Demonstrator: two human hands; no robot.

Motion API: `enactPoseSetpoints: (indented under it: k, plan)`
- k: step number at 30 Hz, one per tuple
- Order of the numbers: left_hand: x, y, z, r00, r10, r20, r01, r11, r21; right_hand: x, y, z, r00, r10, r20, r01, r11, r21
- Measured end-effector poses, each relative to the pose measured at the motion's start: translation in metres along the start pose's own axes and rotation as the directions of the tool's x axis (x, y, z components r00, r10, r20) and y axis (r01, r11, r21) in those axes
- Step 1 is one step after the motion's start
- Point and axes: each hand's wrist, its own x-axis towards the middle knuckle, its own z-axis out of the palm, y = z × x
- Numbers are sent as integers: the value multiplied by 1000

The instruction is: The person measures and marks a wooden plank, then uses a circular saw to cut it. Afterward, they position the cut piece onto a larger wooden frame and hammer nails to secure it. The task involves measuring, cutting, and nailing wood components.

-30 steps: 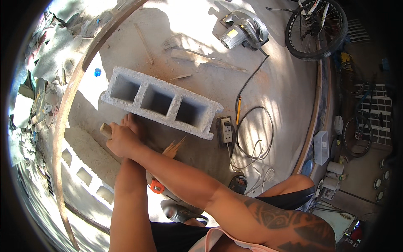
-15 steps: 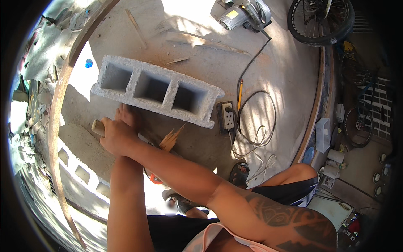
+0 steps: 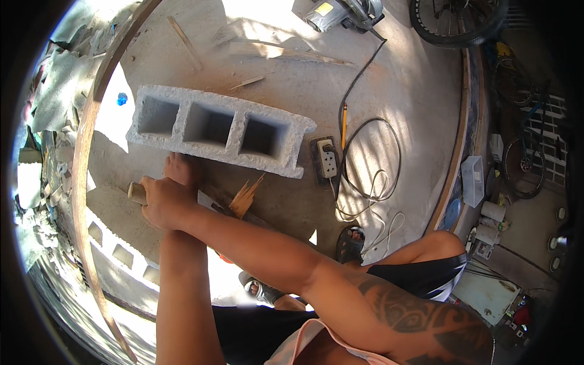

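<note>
Both hands meet at about 9 o'clock in the view, just below the grey concrete block point(image 3: 220, 130) with 3 square hollows that lies on the dusty concrete floor point(image 3: 389, 79). The right hand point(image 3: 165, 204) has its fingers curled tight around a pale wooden handle point(image 3: 136, 193), whose blunt end sticks out toward 9 o'clock past the knuckles. The left hand point(image 3: 180, 170) is mostly hidden behind the right one; only its back shows, pressed against the near face of the block, and I cannot tell whether its fingers are spread or closed. From under the right hand a flat grey blade point(image 3: 210, 203) runs toward 3 o'clock, ending beside a splintered piece of wood point(image 3: 246, 196) whose frayed tip points toward 1 o'clock. At 3 o'clock from the block, just beside its end, lies a dark power strip point(image 3: 326, 163), with a black cable point(image 3: 371, 152) looping off to 3 o'clock. An orange pencil point(image 3: 344, 125) lies near that cable. A circular saw point(image 3: 344, 12) sits at 12 o'clock, and a bicycle wheel point(image 3: 457, 24) at 1 o'clock. A sandalled foot point(image 3: 351, 243) rests at 5 o'clock from the strip.
</note>
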Motion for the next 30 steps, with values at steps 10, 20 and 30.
enactPoseSetpoints:
  k: [10, 20, 30]
  plan:
    - [-8, 26, 9, 997, 17, 69, -18, 1000, 14, -25, 9, -25, 997, 60, -39, -61, 998, -15]
    - [-5, 43, 11, 988, -139, 64, 145, 984, -101, 11, 1, -25, 965, 204, 164, -196, 979, -62]
    - [-47, 6, 10, 900, -424, -104, 420, 905, -63, -2, -17, 16, 934, 143, 327, -199, 969, 144]
